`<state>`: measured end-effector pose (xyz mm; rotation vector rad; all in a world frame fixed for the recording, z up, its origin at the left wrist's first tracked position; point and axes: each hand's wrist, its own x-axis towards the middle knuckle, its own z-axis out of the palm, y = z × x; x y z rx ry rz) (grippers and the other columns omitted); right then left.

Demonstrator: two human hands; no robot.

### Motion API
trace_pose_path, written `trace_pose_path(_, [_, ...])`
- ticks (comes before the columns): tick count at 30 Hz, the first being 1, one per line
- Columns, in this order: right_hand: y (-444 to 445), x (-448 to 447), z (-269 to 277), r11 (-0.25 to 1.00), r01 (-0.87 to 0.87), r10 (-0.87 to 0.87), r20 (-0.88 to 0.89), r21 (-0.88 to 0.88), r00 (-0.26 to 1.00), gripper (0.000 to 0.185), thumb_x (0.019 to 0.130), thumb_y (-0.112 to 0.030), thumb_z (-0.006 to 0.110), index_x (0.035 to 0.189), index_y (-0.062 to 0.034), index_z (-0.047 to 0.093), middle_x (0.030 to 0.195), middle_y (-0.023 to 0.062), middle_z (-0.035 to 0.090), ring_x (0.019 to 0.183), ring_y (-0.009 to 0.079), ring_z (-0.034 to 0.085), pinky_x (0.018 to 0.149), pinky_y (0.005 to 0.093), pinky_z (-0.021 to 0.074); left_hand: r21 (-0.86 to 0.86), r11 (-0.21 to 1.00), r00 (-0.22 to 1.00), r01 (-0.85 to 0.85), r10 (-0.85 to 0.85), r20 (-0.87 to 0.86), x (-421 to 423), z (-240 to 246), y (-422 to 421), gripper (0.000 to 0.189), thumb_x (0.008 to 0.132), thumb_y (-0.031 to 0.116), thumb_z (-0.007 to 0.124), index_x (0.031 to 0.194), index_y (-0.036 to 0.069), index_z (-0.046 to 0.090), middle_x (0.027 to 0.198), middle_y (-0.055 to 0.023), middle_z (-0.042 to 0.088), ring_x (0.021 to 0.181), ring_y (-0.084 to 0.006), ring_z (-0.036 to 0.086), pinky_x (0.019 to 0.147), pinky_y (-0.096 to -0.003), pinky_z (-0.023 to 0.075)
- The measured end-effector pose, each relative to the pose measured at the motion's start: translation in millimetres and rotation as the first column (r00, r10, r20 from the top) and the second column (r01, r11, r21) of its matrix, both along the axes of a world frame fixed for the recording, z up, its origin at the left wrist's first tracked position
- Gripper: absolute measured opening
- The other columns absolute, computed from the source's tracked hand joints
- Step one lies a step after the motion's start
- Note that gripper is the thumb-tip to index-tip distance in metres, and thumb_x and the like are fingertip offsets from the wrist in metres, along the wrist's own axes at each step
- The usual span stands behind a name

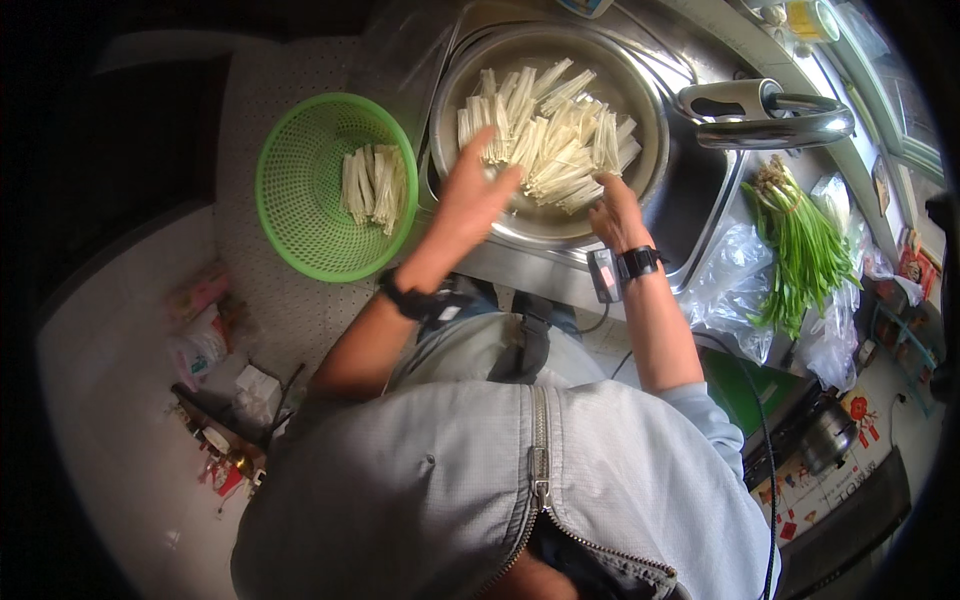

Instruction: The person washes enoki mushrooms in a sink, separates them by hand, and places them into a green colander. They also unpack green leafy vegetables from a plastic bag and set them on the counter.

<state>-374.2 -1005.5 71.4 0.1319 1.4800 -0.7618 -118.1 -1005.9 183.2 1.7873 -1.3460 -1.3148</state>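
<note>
A round stainless-steel basin [651, 161] stands in the sink, holding many small bundles of pale, fibrous strips [559, 142]. My left hand [478, 191] is blurred over the basin's left side, thumb and fingers apart, with nothing visible between them. At the lower right of the pile, my right hand [619, 211] reaches inside the rim with its fingertips against or just beside the bundles; its grip is partly hidden. Left of the sink is a green plastic mesh basket [300, 180]. Several similar bundles [372, 187] lie against its right inner wall.
A chrome faucet [776, 127] juts in over the sink's right basin [686, 202]. Right of it, tied green garlic chives or scallions [806, 247] lie on clear plastic bags [731, 281]. A black cable [765, 420] runs past my right arm. A steel pot [829, 435] stands farther right.
</note>
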Motion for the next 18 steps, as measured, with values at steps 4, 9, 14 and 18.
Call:
trace_pose_path(4, [5, 15, -30, 0.996, 0.087, -0.085, 0.05, -0.025, 0.995, 0.049, 0.104, -0.012, 0.059, 0.149, 0.0033, 0.049, 0.141, 0.0229, 0.063, 0.123, 0.0388, 0.066, 0.104, 0.0531, 0.0541, 0.079, 0.991, 0.981, 0.111, -0.122, 0.149, -56, -46, -21, 0.071, 0.094, 0.021, 0.065, 0.155, -0.009, 0.044, 0.15, -0.0363, 0.054, 0.141, -0.0505, 0.053, 0.122, -0.0511, 0.0408])
trace_pose_path(9, [7, 25, -33, 0.99, 0.135, -0.133, -0.04, 0.05, 0.99, 0.033, 0.104, -0.014, 0.061, 0.132, 0.0025, 0.058, 0.111, 0.0177, 0.069, 0.095, 0.0328, 0.071, 0.078, 0.0473, 0.0592, 0.178, 0.976, 0.926, 0.126, -0.18, 0.332, -71, -98, -38, 0.077, 0.086, 0.024, 0.071, 0.149, -0.014, 0.048, 0.144, -0.0388, 0.059, 0.137, -0.0497, 0.058, 0.118, -0.0504, 0.0459])
trace_pose_path(14, [12, 40, -17, 0.992, 0.125, -0.124, -0.053, 0.005, 0.991, 0.017, 0.103, -0.018, 0.065, 0.11, -0.0046, 0.057, 0.079, 0.004, 0.052, 0.061, 0.0182, 0.051, 0.053, 0.0356, 0.0407, 0.315, 0.945, 0.925, 0.091, -0.197, 0.324, -75, -125, -53, 0.07, 0.078, 0.027, 0.079, 0.135, -0.009, 0.061, 0.128, -0.0323, 0.071, 0.123, -0.0461, 0.068, 0.108, -0.0483, 0.0529])
trace_pose_path(18, [14, 47, -12, 0.997, 0.069, -0.07, -0.06, -0.019, 0.996, 0.017, 0.101, -0.017, 0.066, 0.11, -0.0053, 0.057, 0.077, 0.0031, 0.052, 0.058, 0.0172, 0.049, 0.05, 0.0348, 0.0387, 0.28, 0.957, 0.952, 0.08, -0.157, 0.264, -79, -134, -46, 0.062, 0.076, 0.029, 0.082, 0.126, -0.005, 0.068, 0.12, -0.0275, 0.075, 0.114, -0.0396, 0.073, 0.1, -0.0441, 0.0562])
